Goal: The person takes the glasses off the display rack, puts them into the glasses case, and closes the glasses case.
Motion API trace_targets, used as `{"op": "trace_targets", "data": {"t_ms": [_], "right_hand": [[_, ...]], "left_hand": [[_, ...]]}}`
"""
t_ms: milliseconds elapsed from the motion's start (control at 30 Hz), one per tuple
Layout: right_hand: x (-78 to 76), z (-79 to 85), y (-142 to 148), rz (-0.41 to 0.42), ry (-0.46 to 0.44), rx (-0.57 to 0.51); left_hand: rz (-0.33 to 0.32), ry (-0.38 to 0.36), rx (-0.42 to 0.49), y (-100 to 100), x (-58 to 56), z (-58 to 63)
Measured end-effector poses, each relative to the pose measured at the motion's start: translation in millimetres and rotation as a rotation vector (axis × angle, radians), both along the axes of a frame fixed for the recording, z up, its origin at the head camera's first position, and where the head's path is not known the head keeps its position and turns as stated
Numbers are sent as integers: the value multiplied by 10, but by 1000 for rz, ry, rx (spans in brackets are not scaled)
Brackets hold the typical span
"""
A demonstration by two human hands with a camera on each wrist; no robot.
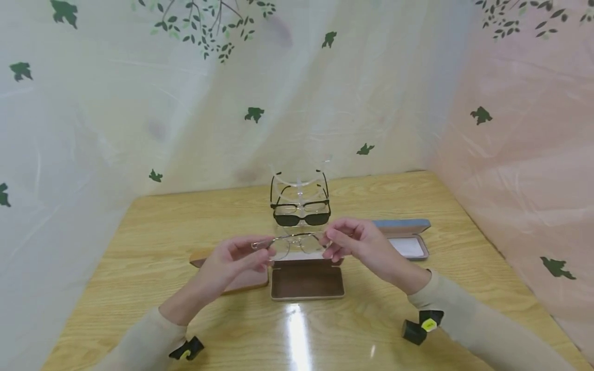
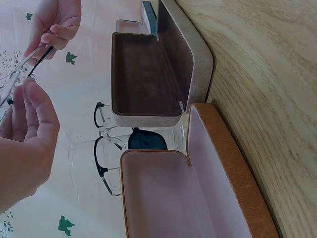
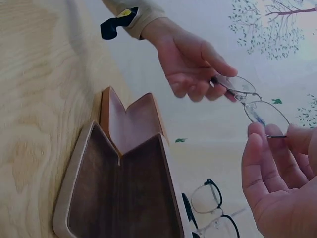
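Observation:
A pair of thin metal-framed eyeglasses (image 1: 308,244) is held up between both hands, above the open brown-lined case. My left hand (image 1: 238,260) pinches one side of the frame between thumb and fingers. At the other side, my right hand (image 1: 359,242) holds the frame by its fingertips. The right wrist view shows both round lenses of the eyeglasses (image 3: 270,115) and the bridge between the hands. Below them the brown-lined case (image 1: 307,282) lies with its lid raised. An orange-brown case (image 2: 237,168) with pale pink lining stands open beside it, partly behind my left hand in the head view.
Behind the hands, a clear display stand (image 1: 299,188) carries dark sunglasses (image 1: 303,219) and black-rimmed eyeglasses (image 1: 274,205). To the right lies an open blue case (image 1: 401,223) with a white cloth (image 1: 406,247) inside. Leaf-printed sheeting (image 1: 199,123) hangs around the wooden table (image 1: 153,232).

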State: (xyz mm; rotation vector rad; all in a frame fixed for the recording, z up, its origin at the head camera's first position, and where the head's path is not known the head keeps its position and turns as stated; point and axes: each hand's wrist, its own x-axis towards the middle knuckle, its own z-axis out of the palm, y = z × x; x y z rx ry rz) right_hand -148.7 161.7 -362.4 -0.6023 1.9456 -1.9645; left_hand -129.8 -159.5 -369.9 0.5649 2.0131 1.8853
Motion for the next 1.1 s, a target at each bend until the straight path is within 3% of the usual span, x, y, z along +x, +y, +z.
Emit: {"op": "trace_targets", "data": {"t_ms": [133, 400, 600, 900, 1100], "right_hand": [[-20, -20, 43, 37, 14, 59], [-46, -32, 94, 61, 23, 161], [-37, -29, 106, 87, 5, 142], [-71, -111, 134, 78, -1, 113], [-71, -277, 201, 140, -64, 143]], "left_hand": [[-46, 10, 22, -11, -9, 2], [-58, -20, 52, 3, -4, 9], [-53, -50, 79, 27, -11, 1], [-67, -159, 70, 44, -11, -66], [-121, -258, 27, 10, -12, -207]]}}
